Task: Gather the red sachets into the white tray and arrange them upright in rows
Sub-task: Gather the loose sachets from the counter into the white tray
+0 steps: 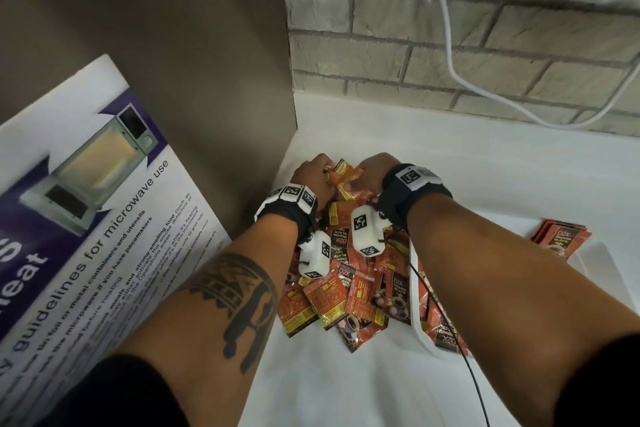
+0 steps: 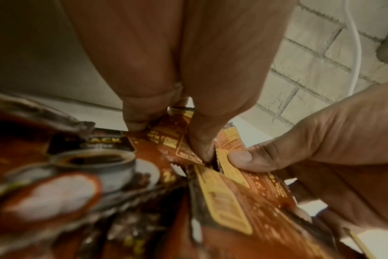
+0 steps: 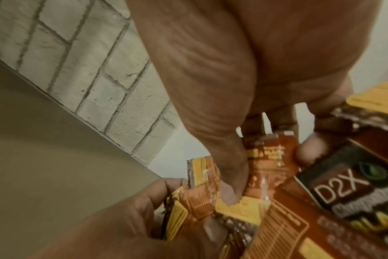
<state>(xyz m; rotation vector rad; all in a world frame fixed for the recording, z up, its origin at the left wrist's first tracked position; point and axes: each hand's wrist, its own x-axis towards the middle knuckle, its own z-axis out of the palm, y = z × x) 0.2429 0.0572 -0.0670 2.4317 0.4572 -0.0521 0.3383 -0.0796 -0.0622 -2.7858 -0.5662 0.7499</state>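
Note:
A loose heap of red sachets (image 1: 349, 291) lies on the white counter between my forearms. At the heap's far end my left hand (image 1: 320, 173) and right hand (image 1: 370, 172) meet, both curled round a small bunch of sachets (image 1: 341, 175). In the left wrist view my left hand (image 2: 166, 136) pinches sachets (image 2: 177, 140) from above, and the other hand's thumb presses a yellow-edged one (image 2: 230, 170). In the right wrist view my right hand (image 3: 268, 166) grips a sachet (image 3: 266, 157). The white tray (image 1: 595, 260) sits at the right, with a flat stack of sachets (image 1: 561, 236) at its far end.
A microwave guidelines poster (image 1: 86, 218) leans on the brown panel (image 1: 207, 45) to the left. A grey brick wall (image 1: 415, 45) with a hanging white cable (image 1: 450, 55) closes the back. A black wire (image 1: 471, 374) trails from my right wrist over the counter (image 1: 346, 388).

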